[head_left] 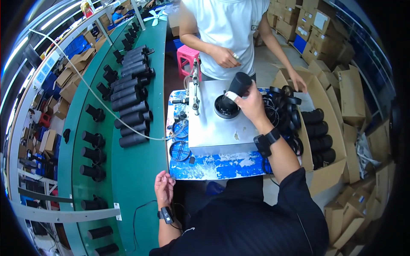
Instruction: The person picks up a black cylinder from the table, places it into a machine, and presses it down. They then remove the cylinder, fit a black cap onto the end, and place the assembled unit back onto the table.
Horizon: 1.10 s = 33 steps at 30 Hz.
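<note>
My right hand (252,102) is closed round a black cylindrical housing (241,82), with a white wrap on one fingertip. It tilts the housing just above a black round fitting (226,106) set on top of a metal box (213,134). Whether the two touch is hard to make out. Over by the edge of the green bench (141,179), my left hand (164,187) has its fingers curled in, and nothing shows in them. A metal valve or clamp assembly (195,87) stands at the box's left side.
Several black tubes (130,94) lie in rows on the bench. Blue round parts (180,150) sit on the worn blue table (213,168). Black rings (284,111) are heaped to the right, beside an open carton (329,170) of black parts. A person in white (228,34) stands opposite.
</note>
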Available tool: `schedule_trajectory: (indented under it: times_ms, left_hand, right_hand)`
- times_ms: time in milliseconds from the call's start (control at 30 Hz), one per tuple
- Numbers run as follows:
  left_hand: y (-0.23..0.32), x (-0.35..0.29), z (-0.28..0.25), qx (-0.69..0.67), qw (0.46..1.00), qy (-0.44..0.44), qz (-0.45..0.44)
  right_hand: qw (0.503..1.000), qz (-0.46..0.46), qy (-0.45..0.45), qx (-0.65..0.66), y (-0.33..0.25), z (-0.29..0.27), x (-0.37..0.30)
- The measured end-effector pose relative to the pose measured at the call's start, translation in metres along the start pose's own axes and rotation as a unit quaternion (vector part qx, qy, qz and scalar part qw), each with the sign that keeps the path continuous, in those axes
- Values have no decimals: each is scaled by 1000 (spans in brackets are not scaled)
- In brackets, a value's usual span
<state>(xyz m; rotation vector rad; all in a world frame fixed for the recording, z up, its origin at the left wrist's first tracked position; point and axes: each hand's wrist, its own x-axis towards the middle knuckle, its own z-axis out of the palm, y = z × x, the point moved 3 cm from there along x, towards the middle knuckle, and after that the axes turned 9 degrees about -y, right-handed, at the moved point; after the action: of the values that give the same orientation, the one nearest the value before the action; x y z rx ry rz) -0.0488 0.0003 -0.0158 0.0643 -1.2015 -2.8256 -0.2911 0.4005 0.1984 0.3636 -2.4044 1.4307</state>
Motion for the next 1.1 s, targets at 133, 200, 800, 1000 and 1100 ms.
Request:
schedule_trajectory:
  times_ms: [133, 200, 800, 1000, 1100]
  left_hand:
    - [3, 6, 7, 10, 1000, -14, -15]
    - [4, 6, 13, 42, 999, -11, -23]
    - [48, 291, 143, 669, 701, -171, 179]
    - [19, 324, 124, 689, 695, -174, 111]
    - [17, 326, 120, 696, 685, -180, 117]
  right_hand:
    - [990, 34, -19, -133, -23, 11, 3]
    - [976, 53, -27, -211, -26, 20, 5]
    - [990, -32, -107, -89, 12, 14, 1]
    - [982, -41, -171, -67, 19, 4, 13]
    - [986, -60, -113, -105, 16, 8, 3]
